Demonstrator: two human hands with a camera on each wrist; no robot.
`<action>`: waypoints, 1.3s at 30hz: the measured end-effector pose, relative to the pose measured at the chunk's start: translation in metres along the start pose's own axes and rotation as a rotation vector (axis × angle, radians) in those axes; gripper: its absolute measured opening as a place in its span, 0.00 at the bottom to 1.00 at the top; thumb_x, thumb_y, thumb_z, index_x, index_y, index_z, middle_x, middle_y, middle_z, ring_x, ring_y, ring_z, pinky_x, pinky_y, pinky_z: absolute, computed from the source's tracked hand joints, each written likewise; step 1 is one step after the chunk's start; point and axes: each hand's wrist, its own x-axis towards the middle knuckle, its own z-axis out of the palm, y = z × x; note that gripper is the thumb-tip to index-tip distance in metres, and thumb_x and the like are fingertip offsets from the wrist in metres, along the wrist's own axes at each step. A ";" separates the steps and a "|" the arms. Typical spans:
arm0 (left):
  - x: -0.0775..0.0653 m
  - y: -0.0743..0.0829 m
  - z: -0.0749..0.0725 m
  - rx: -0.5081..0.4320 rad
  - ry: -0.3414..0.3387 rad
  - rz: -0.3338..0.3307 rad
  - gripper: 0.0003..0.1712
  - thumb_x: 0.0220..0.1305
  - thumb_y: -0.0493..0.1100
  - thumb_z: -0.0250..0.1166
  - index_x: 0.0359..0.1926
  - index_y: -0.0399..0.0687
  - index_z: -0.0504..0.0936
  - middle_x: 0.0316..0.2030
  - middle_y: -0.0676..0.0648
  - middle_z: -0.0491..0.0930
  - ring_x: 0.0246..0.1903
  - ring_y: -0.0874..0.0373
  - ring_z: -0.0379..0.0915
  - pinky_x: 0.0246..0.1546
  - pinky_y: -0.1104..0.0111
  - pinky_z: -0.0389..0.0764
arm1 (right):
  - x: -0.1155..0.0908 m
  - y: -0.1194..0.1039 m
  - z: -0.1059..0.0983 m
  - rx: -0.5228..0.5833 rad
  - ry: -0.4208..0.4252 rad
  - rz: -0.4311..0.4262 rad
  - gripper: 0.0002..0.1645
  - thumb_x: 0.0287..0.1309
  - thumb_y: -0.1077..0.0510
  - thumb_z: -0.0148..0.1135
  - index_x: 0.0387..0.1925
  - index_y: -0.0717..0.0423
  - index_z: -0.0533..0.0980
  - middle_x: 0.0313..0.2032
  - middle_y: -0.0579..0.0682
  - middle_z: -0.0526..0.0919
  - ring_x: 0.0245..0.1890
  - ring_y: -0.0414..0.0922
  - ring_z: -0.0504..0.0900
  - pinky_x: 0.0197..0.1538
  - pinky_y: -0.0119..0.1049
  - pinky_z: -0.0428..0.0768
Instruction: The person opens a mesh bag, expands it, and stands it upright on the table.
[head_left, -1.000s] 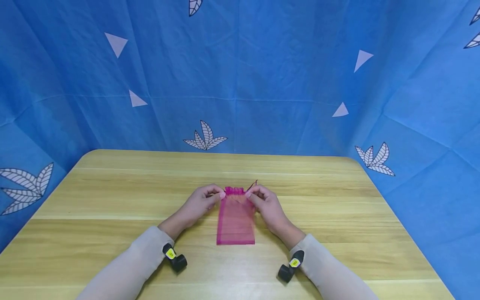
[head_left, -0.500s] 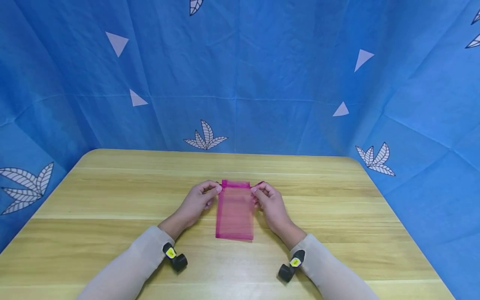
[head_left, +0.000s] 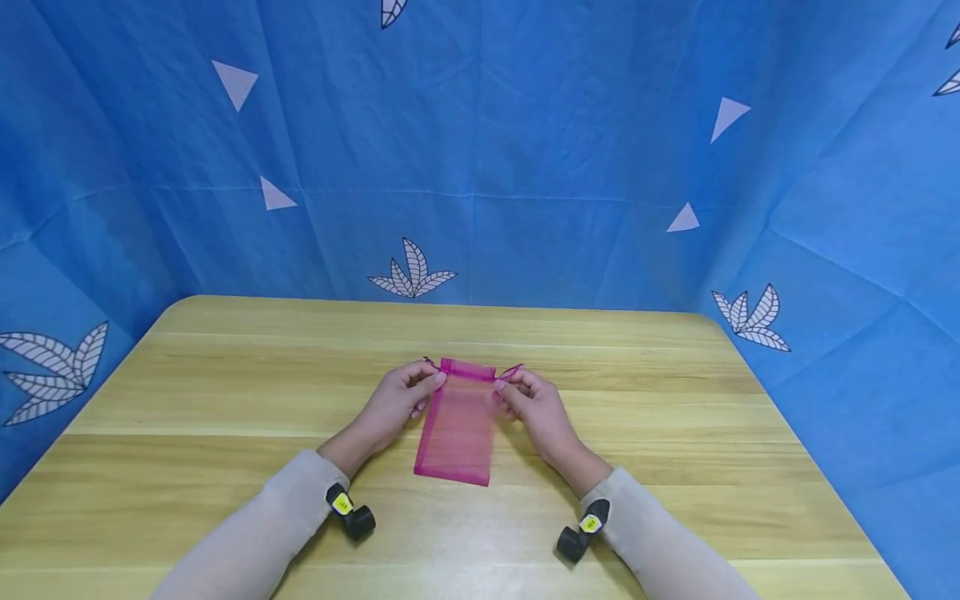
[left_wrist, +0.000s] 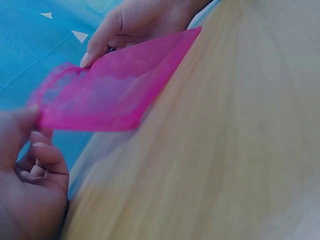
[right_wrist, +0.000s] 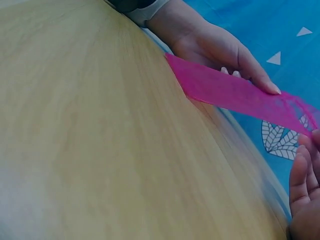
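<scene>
A sheer magenta drawstring bag (head_left: 457, 433) is stretched flat between the two hands, its top band away from the person. My left hand (head_left: 393, 404) pinches the bag's upper left corner between thumb and forefinger. At the upper right corner, my right hand (head_left: 538, 410) pinches it the same way. A short drawstring loop (head_left: 512, 372) sticks out past the right fingers. In the left wrist view the bag (left_wrist: 120, 82) slopes from the fingers down toward the tabletop. The right wrist view has the bag (right_wrist: 225, 90) with its bottom edge low over the wood.
A light wooden table (head_left: 262, 375) lies under both hands. Behind it hangs a blue cloth (head_left: 525, 150) with white leaf and triangle prints. Each sleeve cuff carries a small black camera, one on the left wrist (head_left: 356, 521) and one on the right (head_left: 576, 542).
The gathered bag mouth has been pulled out wide and flat. The bag's bottom end has swung left, so it now hangs askew. Both hands have shifted only slightly.
</scene>
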 end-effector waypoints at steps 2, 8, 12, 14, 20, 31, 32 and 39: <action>0.001 0.000 0.000 -0.005 0.005 -0.001 0.16 0.69 0.48 0.62 0.44 0.37 0.78 0.23 0.49 0.66 0.19 0.60 0.59 0.19 0.73 0.63 | 0.000 0.000 0.000 0.019 0.011 -0.006 0.08 0.66 0.61 0.60 0.36 0.64 0.74 0.28 0.54 0.79 0.25 0.42 0.74 0.30 0.31 0.75; 0.001 0.001 -0.001 -0.020 0.010 0.009 0.16 0.70 0.47 0.61 0.45 0.36 0.78 0.23 0.50 0.65 0.19 0.61 0.58 0.18 0.74 0.63 | -0.001 -0.003 0.000 0.096 0.029 -0.020 0.08 0.68 0.59 0.58 0.35 0.61 0.72 0.29 0.53 0.78 0.27 0.42 0.74 0.29 0.30 0.74; 0.000 0.002 -0.002 -0.035 0.019 0.021 0.16 0.71 0.48 0.60 0.45 0.38 0.78 0.23 0.49 0.66 0.18 0.61 0.58 0.18 0.73 0.64 | -0.001 -0.005 -0.001 0.095 0.037 -0.020 0.08 0.69 0.59 0.57 0.39 0.63 0.73 0.32 0.54 0.78 0.29 0.44 0.76 0.30 0.31 0.75; -0.001 0.001 -0.002 -0.039 0.018 0.026 0.17 0.71 0.49 0.60 0.46 0.37 0.78 0.23 0.49 0.66 0.19 0.60 0.59 0.18 0.73 0.64 | -0.001 -0.005 -0.001 0.077 0.037 -0.016 0.10 0.69 0.59 0.57 0.41 0.64 0.74 0.33 0.56 0.79 0.30 0.45 0.77 0.31 0.31 0.76; 0.000 -0.001 -0.003 -0.033 0.011 0.023 0.20 0.70 0.51 0.60 0.48 0.37 0.79 0.23 0.49 0.66 0.19 0.60 0.59 0.18 0.74 0.64 | 0.000 -0.001 -0.002 -0.002 0.006 0.008 0.14 0.67 0.56 0.61 0.46 0.63 0.75 0.35 0.59 0.80 0.29 0.45 0.77 0.32 0.33 0.77; 0.000 0.000 -0.001 -0.045 0.007 0.012 0.17 0.71 0.50 0.60 0.47 0.39 0.79 0.23 0.49 0.66 0.19 0.60 0.59 0.18 0.74 0.64 | -0.001 -0.003 -0.001 -0.061 0.012 0.008 0.10 0.66 0.61 0.59 0.41 0.67 0.78 0.30 0.57 0.79 0.27 0.44 0.75 0.31 0.31 0.77; -0.001 0.001 -0.001 -0.044 0.005 0.011 0.17 0.71 0.49 0.59 0.48 0.39 0.79 0.24 0.49 0.66 0.19 0.61 0.59 0.19 0.74 0.64 | -0.001 -0.002 -0.002 -0.053 0.013 0.001 0.09 0.66 0.63 0.58 0.40 0.68 0.77 0.30 0.57 0.78 0.27 0.44 0.74 0.30 0.31 0.77; -0.003 0.009 -0.001 -0.014 -0.009 -0.012 0.15 0.74 0.44 0.56 0.49 0.35 0.78 0.23 0.49 0.66 0.19 0.60 0.59 0.20 0.74 0.65 | -0.001 -0.002 -0.002 -0.016 0.024 -0.024 0.10 0.67 0.61 0.58 0.39 0.68 0.75 0.31 0.60 0.77 0.27 0.45 0.74 0.30 0.31 0.76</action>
